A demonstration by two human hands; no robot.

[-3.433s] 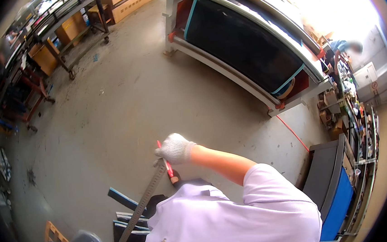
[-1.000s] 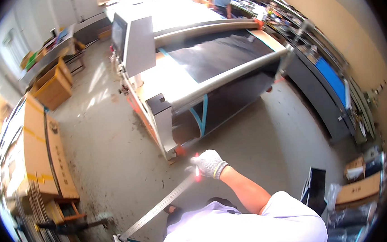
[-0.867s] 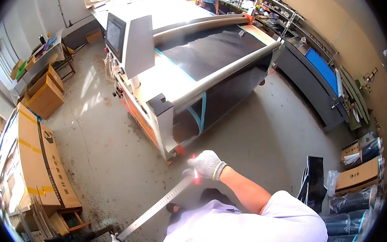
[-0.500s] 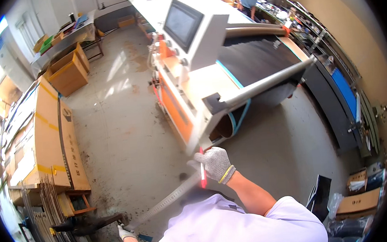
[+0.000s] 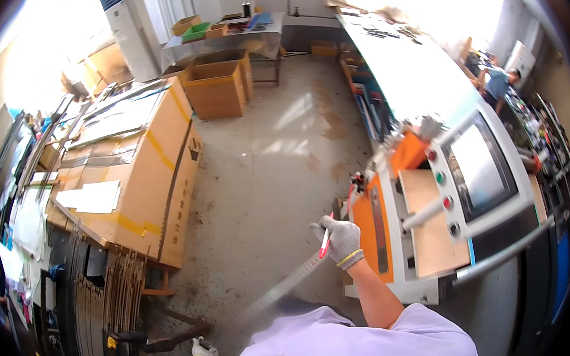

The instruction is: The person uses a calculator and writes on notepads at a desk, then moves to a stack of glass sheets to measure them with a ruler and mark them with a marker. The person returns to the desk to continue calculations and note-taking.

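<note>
A red-and-white pen [image 5: 327,233] is pinched by the gloved right hand [image 5: 341,240]. The upper end of a long metal ruler [image 5: 283,283] is met at those fingers, and the ruler is slanted down across the body toward the gloved left hand [image 5: 204,350]. Its lower stretch is blurred, so whether the left fingers are closed on it cannot be told. Carrying seems to be the step in hand; for any further move, a firm grip and a careful swing of the ruler would be called for.

Just beside the left hand, a dark bar [image 5: 177,340] could be knocked. Beyond it, thin rods [image 5: 123,284] are stood near a large cardboard box [image 5: 141,182]. The right side is hemmed in by a machine [image 5: 430,233] with a screen [image 5: 478,163]. Farther ahead, open boxes [image 5: 215,93] are set on the floor [image 5: 257,160], and a long white table [image 5: 416,54] is seen.
</note>
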